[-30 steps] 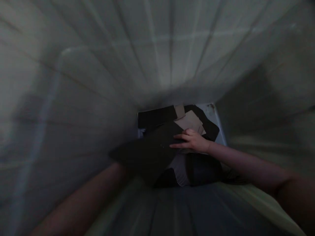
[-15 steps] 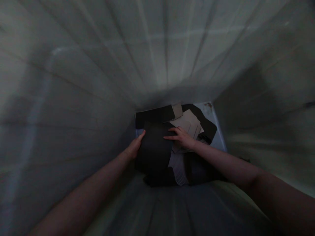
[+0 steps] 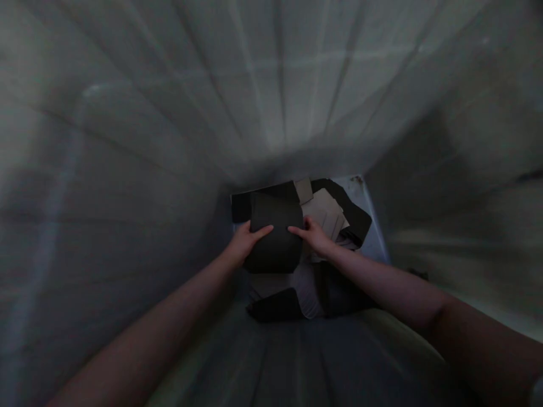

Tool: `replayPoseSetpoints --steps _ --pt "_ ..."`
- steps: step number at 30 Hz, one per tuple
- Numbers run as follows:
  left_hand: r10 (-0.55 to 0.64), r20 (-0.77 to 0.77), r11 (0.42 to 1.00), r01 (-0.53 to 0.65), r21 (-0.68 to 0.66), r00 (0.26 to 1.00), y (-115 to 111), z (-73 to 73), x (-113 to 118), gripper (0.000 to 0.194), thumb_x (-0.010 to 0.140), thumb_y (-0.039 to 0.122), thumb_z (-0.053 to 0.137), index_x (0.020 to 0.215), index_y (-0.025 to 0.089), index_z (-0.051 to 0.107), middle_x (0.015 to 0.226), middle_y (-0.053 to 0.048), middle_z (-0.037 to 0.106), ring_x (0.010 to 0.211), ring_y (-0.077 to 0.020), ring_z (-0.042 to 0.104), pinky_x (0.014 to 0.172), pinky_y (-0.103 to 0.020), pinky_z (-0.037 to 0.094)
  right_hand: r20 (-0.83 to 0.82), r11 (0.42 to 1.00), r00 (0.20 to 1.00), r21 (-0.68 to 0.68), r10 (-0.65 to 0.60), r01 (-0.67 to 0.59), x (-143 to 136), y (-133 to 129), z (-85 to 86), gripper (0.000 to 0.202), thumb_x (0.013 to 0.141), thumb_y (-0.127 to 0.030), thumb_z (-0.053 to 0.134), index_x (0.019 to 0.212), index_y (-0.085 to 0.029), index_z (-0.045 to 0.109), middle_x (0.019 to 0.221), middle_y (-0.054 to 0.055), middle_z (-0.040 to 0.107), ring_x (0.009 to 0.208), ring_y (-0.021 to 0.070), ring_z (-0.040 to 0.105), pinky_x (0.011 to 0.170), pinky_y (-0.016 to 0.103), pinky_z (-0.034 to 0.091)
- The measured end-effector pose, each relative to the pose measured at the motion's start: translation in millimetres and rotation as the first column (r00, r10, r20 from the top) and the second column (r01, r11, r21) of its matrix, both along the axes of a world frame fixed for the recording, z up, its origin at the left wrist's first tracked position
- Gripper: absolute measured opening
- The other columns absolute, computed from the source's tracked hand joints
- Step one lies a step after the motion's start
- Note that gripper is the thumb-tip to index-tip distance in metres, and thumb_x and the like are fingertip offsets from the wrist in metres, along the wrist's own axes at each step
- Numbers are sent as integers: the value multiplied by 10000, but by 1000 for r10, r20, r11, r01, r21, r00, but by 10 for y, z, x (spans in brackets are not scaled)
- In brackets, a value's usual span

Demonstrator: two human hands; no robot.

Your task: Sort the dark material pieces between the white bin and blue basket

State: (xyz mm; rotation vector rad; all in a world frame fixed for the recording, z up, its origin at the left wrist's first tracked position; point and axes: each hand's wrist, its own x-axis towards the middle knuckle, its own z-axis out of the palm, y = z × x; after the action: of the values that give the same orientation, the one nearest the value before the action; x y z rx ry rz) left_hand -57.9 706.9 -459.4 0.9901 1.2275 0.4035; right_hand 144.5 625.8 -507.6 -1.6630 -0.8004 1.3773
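- Since half a second ago, both hands have carried the dark sheet (image 3: 274,240) farther into the bin, so it now covers part of the black piece (image 3: 241,206) at the far wall, and its lower edge has cleared a pale patch beneath.
- Left hand (image 3: 246,242) sits at the sheet's left edge, forearm stretched straight down into the deep bin (image 3: 127,169); its fingers (image 3: 263,230) lie across the top face, closed on the edge (what the thumb does beneath is hidden).
- Right hand (image 3: 313,236) mirrors it on the right edge, wrist bent slightly inward, fingers pointing left over the sheet and pinching the edge.
- Sheet itself hangs between the two hands, bowed a little, with its rounded lower edge sagging toward the camera.
- Just beyond the right hand lie tan cardboard pieces (image 3: 324,206), overlapping one another, with another black piece (image 3: 356,220) to their right.
- Nearer the camera, below the sheet, a white ribbed piece (image 3: 309,294) and a dark scrap (image 3: 275,305) rest on the bin floor (light is dim, so finer detail cannot be told).
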Motion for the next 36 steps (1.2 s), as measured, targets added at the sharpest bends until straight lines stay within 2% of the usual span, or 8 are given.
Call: replayPoseSetpoints --steps 5,11,16,18,21,25,31,36 --pt "26 24 999 -25 -43 999 9 -26 -127 462 768 475 694 1109 169 637 1145 -112 699 974 -268 689 849 -365 560 -114 998 993 -36 40 -45 71 15 44 448 925 -529 385 1106 -151 541 1078 117 674 881 187 663 797 322 539" --pt "-16 -24 1000 15 -21 1000 30 -99 -213 475 768 489 680 1120 173 636 1142 -110 701 985 -262 685 857 -365 559 -28 985 990 -102 137 -139 360 79 27 487 930 -562 361 999 -162 629 972 85 702 859 192 659 772 313 529" --pt "-34 -69 999 34 -9 997 103 -173 -244 475 748 485 695 1106 176 650 1143 -107 702 976 -263 688 846 -361 557 162 958 944 -53 288 -283 1008 367 613 298 856 -439 562 926 -173 679 935 36 686 927 211 609 827 314 471" --pt "-34 -93 999 34 -7 995 130 -210 -260 495 745 491 693 1120 172 645 1122 -116 708 953 -266 695 832 -367 558 395 871 793 -43 464 -489 1170 442 984 232 862 -333 551 1008 -203 674 928 20 673 893 208 601 807 315 457" --pt "-43 -129 999 43 0 991 145 -271 -257 511 736 497 699 1120 165 646 1112 -128 710 947 -268 696 837 -369 550 808 730 361 -120 465 -672 1084 450 1385 207 819 -207 567 990 -213 684 930 53 631 869 230 574 798 351 430" --pt "-103 -133 995 103 -3 986 71 -356 -149 530 722 510 704 1114 157 655 1078 -120 722 923 -265 699 838 -374 542 958 614 52 -138 282 -777 459 296 1161 127 817 -165 578 876 -171 690 927 122 580 929 292 523 787 414 418" --pt "-152 -102 987 156 25 983 -148 -443 65 510 733 552 674 1060 162 687 1016 -76 741 978 -266 675 855 -345 527 905 475 174 -34 388 -879 -314 -72 228 200 866 -147 526 1040 -186 618 1082 100 564 1004 243 514 902 401 434" --pt "-97 -95 991 104 79 991 -245 -453 147 500 783 558 616 1066 152 684 1093 -97 720 1059 -271 646 877 -330 515 702 696 582 171 411 -697 -326 -141 104 446 816 -72 483 1243 -201 476 1271 113 430 1016 193 552 859 349 483"
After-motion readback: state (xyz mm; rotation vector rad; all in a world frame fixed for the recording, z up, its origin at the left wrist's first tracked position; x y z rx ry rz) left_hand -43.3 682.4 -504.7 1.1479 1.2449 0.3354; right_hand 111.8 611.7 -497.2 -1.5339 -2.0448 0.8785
